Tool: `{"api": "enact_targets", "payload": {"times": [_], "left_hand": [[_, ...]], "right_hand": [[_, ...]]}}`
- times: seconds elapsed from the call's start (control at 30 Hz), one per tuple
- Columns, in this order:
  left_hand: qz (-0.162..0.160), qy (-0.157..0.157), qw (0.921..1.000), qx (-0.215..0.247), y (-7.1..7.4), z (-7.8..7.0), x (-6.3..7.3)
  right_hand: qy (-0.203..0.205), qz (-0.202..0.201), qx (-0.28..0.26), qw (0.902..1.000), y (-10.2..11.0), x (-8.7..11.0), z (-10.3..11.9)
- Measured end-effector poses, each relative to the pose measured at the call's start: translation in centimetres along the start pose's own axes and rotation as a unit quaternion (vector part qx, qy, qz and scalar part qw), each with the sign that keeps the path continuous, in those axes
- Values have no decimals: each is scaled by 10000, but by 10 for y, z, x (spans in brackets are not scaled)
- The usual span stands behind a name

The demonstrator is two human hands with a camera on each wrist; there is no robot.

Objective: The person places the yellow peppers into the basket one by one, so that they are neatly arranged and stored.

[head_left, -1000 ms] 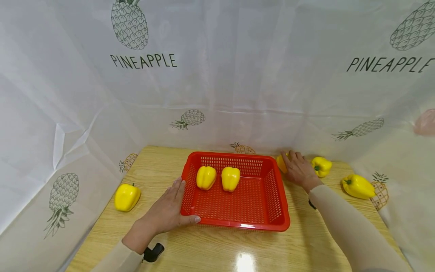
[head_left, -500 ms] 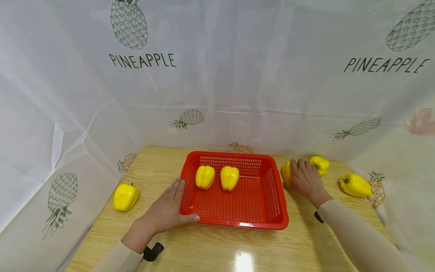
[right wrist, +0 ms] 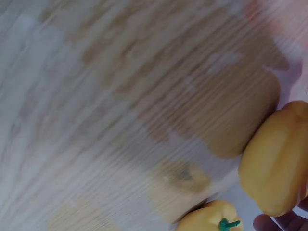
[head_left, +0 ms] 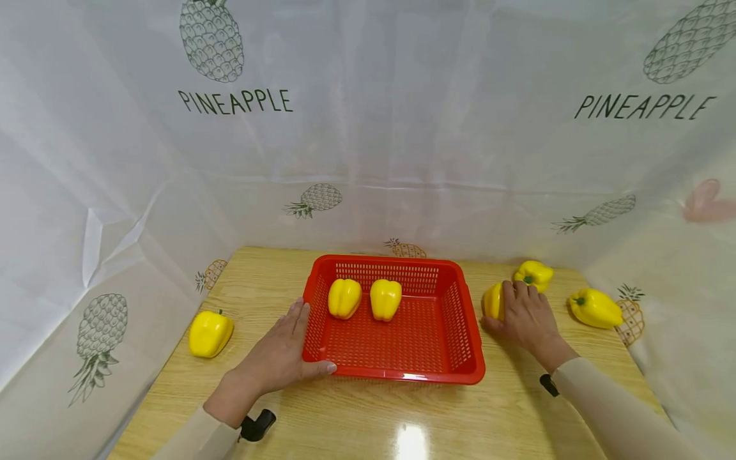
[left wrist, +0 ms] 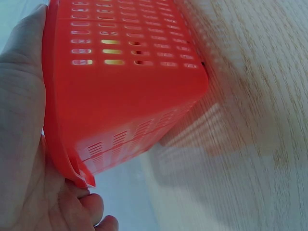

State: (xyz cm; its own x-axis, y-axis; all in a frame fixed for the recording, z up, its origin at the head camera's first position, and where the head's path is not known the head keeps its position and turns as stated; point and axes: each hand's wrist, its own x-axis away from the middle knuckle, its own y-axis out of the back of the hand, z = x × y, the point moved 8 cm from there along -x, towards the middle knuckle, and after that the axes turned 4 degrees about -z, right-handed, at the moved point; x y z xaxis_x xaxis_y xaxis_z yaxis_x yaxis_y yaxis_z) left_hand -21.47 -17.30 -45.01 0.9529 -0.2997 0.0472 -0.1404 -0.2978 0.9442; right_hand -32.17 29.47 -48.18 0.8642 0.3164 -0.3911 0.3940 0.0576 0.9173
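Observation:
My left hand point(head_left: 276, 351) lies at the near left corner of a red plastic basket point(head_left: 397, 374), its long fingers straight along the left rim and the thumb at the front rim. In the left wrist view the palm is close against the basket's rim point(left wrist: 55, 96). Two yellow bell peppers, one left point(head_left: 345, 298) and one right point(head_left: 386, 299), lie inside near the back. Right of the basket, my right hand point(head_left: 529, 319) grips another yellow bell pepper point(head_left: 492, 301), partly covered by the fingers. The right wrist view shows this pepper point(right wrist: 274, 159) close over the table, fingertips point(right wrist: 267, 224) beneath its edge.
Behind the right hand lies a yellow bell pepper point(head_left: 535, 275), with a longer one point(head_left: 597, 308) further right. Another pepper point(head_left: 211, 333) sits at the table's left edge. A pineapple-printed white sheet point(head_left: 402, 128) walls in the wooden table point(head_left: 345, 421).
The right hand has drawn its bell pepper away from the back, toward the person and slightly right. My left hand stays at the basket corner, and the whole view has shifted a little.

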Motion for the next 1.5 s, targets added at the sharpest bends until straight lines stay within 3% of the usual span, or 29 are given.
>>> {"api": "enact_targets", "payload": {"times": [0.13,0.37,0.6,0.87,1.2,1.33,1.5], "left_hand": [[-9,25,10000,-1,0,1,0],[-10,38,10000,-5,-2,3,-1],[-11,32,10000,11,-2,3,-1],[-12,12,10000,-6,-3,2,-2],[-62,-9,10000,8,-2,2,0],[-78,-30,10000,-8,-1,2,0],[-68,-21,10000,0,-1,1,0]], "right_hand": [[-94,357,-220,9991,0,2,-3],[162,746,-630,9951,6,-1,-6],[175,1218,-797,9892,-3,-4,-10],[54,1417,-896,9858,-8,-7,-10],[-31,1268,-1115,9856,-9,-6,-7],[60,1066,-927,9900,-4,-8,-7],[467,669,-391,9959,7,-11,-2]]}}
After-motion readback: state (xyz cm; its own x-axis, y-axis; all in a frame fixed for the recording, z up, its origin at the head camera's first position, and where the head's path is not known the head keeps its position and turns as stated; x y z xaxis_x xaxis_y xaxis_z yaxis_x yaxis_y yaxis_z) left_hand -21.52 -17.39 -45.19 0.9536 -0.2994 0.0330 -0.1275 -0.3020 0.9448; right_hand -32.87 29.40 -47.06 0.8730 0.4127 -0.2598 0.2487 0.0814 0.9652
